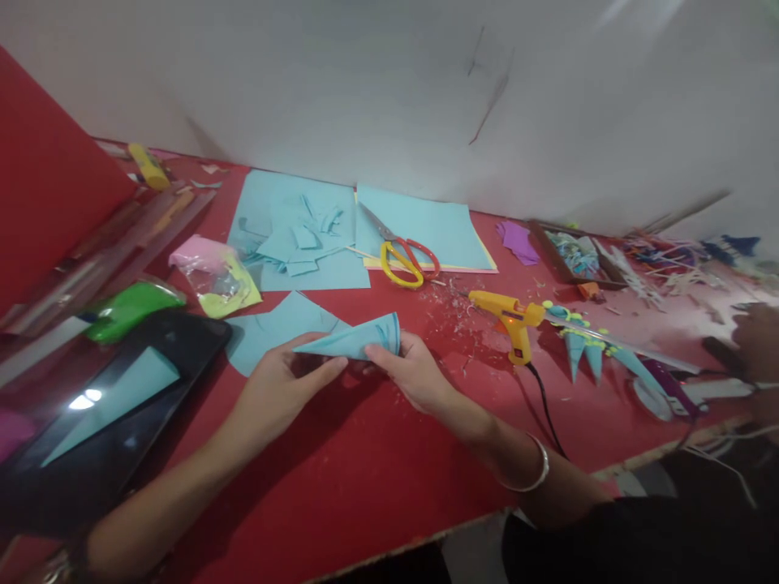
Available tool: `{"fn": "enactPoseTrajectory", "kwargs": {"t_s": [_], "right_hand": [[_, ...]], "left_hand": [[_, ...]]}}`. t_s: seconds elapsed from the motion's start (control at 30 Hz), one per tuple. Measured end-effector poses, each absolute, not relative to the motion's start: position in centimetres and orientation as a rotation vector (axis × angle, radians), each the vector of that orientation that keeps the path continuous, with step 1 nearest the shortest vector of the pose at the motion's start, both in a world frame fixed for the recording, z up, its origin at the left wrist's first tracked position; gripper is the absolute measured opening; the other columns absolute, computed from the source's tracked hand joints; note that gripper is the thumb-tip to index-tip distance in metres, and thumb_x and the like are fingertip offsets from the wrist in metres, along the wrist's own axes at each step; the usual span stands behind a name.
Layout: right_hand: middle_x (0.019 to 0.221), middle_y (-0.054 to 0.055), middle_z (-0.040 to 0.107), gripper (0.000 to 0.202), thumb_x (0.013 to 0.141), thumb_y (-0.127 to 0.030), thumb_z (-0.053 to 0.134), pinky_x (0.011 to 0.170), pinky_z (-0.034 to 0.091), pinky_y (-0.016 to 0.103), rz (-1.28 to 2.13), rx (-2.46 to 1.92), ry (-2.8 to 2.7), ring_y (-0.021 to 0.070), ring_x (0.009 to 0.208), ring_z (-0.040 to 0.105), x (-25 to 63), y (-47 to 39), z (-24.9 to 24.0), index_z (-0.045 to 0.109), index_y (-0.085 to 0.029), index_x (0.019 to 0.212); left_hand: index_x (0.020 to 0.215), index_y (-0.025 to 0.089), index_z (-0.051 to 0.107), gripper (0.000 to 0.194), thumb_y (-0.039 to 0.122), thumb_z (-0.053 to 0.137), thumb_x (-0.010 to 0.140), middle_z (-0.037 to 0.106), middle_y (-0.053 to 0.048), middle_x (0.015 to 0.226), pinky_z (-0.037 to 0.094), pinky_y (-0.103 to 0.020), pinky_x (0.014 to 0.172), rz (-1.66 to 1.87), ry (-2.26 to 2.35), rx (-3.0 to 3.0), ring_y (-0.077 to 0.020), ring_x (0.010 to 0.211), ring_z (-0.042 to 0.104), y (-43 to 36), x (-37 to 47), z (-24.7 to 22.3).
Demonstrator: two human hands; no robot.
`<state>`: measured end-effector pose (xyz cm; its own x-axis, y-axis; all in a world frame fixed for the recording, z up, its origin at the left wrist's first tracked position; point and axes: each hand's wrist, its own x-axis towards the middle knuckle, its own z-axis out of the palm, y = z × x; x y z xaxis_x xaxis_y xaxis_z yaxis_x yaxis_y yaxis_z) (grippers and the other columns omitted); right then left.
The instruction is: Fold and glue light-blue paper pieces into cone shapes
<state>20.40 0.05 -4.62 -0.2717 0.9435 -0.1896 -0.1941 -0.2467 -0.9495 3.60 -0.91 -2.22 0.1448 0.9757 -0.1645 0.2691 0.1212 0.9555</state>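
Between my two hands is a light-blue paper cone (346, 339), lying sideways with its wide, dark-lined end to the right. My left hand (292, 369) grips the narrow end, thumb along the lower edge. The thumb of my right hand (414, 369) presses on the wide end, its other fingers partly hidden behind the paper. Just beyond my left hand a cut piece of blue paper (256, 328) lies on the red table (353, 487). Scissors (402, 255) with one yellow and one red handle rest on blue sheets (432, 219) farther back.
A yellow glue gun (508, 316) with a cord stands to the right, near blue cones with yellow pompoms (584, 349). Blue scraps (304, 239) lie at the back. On the left, a black tablet-like slab (176, 389) carries another blue cone (122, 397). A wall bounds the table behind.
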Motion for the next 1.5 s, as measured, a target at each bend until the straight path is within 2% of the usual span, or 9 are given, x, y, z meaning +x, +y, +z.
{"fn": "enactPoseTrajectory", "kwargs": {"t_s": [0.07, 0.17, 0.3, 0.43, 0.53, 0.7, 0.93, 1.23, 1.5], "right_hand": [[0.057, -0.002, 0.061, 0.029, 0.071, -0.044, 0.064, 0.053, 0.047, 0.022, 1.671, -1.066, -1.224, 0.0080, 0.049, 0.056, 20.49, 0.04, -4.30, 0.058, -0.015, 0.066], [0.053, -0.003, 0.057, 0.035, 0.073, -0.047, 0.060, 0.044, 0.041, 0.019, 1.697, -1.070, -1.368, 0.0049, 0.040, 0.049, 20.65, 0.10, -3.93, 0.054, -0.016, 0.059], [0.051, -0.004, 0.055, 0.036, 0.074, -0.047, 0.057, 0.038, 0.033, 0.017, 1.682, -1.096, -1.438, 0.0029, 0.036, 0.044, 20.77, 0.14, -3.90, 0.052, -0.016, 0.057], [0.050, -0.003, 0.055, 0.039, 0.073, -0.050, 0.057, 0.036, 0.031, 0.017, 1.663, -1.143, -1.453, 0.0032, 0.036, 0.044, 20.68, 0.01, -3.79, 0.052, -0.016, 0.054], [0.048, -0.003, 0.054, 0.041, 0.072, -0.053, 0.056, 0.036, 0.030, 0.017, 1.667, -1.166, -1.453, 0.0032, 0.035, 0.043, 20.57, -0.08, -3.64, 0.051, -0.016, 0.052], [0.047, -0.003, 0.054, 0.042, 0.072, -0.053, 0.056, 0.036, 0.029, 0.017, 1.671, -1.158, -1.435, 0.0030, 0.034, 0.043, 20.61, -0.09, -3.68, 0.051, -0.017, 0.052], [0.039, -0.005, 0.046, 0.044, 0.075, -0.054, 0.054, 0.034, 0.025, 0.018, 1.663, -1.188, -1.425, 0.0037, 0.033, 0.038, 20.81, -0.10, -3.54, 0.052, -0.017, 0.051], [0.048, -0.003, 0.054, 0.042, 0.075, -0.052, 0.054, 0.036, 0.027, 0.018, 1.658, -1.142, -1.394, 0.0036, 0.036, 0.043, 20.83, 0.20, -4.21, 0.052, -0.016, 0.053], [0.047, -0.003, 0.053, 0.041, 0.077, -0.048, 0.053, 0.036, 0.026, 0.018, 1.634, -1.123, -1.402, 0.0037, 0.035, 0.042, 20.92, 0.18, -4.36, 0.053, -0.016, 0.053]], "left_hand": [[0.073, 0.021, 0.067, 0.023, 0.042, 0.059, 0.070, 0.072, -0.001, 0.076, 0.049, -0.029, 0.070, 0.799, 1.324, 1.403, -0.0211, 0.073, 0.064, -1.02, 3.72, -2.24], [0.058, 0.021, 0.067, 0.027, 0.043, 0.056, 0.069, 0.071, -0.001, 0.065, 0.048, -0.029, 0.064, 0.756, 1.386, 1.419, -0.0209, 0.065, 0.063, -1.14, 3.89, -2.22], [0.050, 0.022, 0.062, 0.028, 0.044, 0.056, 0.066, 0.066, 0.000, 0.055, 0.045, -0.026, 0.057, 0.829, 1.467, 1.406, -0.0179, 0.057, 0.058, -1.12, 3.89, -2.09], [0.045, 0.021, 0.062, 0.038, 0.051, 0.054, 0.067, 0.057, 0.000, 0.044, 0.035, -0.024, 0.045, 0.758, 1.563, 1.433, -0.0146, 0.047, 0.049, -1.08, 3.82, -2.10], [0.045, 0.020, 0.063, 0.042, 0.053, 0.052, 0.068, 0.052, 0.001, 0.041, 0.032, -0.024, 0.045, 0.770, 1.552, 1.434, -0.0127, 0.044, 0.044, -1.08, 3.83, -2.14], [0.044, 0.021, 0.064, 0.041, 0.052, 0.053, 0.069, 0.051, 0.002, 0.040, 0.034, -0.024, 0.048, 0.798, 1.527, 1.426, -0.0121, 0.045, 0.044, -0.97, 3.76, -2.21], [0.055, 0.021, 0.067, 0.035, 0.049, 0.054, 0.073, 0.062, 0.000, 0.054, 0.042, -0.024, 0.058, 0.891, 1.450, 1.304, -0.0140, 0.056, 0.052, -0.72, 3.33, -2.82], [0.054, 0.021, 0.066, 0.033, 0.046, 0.054, 0.074, 0.060, 0.001, 0.055, 0.043, -0.025, 0.060, 0.959, 1.430, 1.245, -0.0132, 0.057, 0.050, -0.75, 3.35, -2.44], [0.063, 0.022, 0.070, 0.025, 0.045, 0.063, 0.069, 0.070, 0.000, 0.069, 0.045, -0.027, 0.073, 0.988, 1.450, 1.181, -0.0163, 0.071, 0.059, -0.62, 3.11, -2.78]]}}
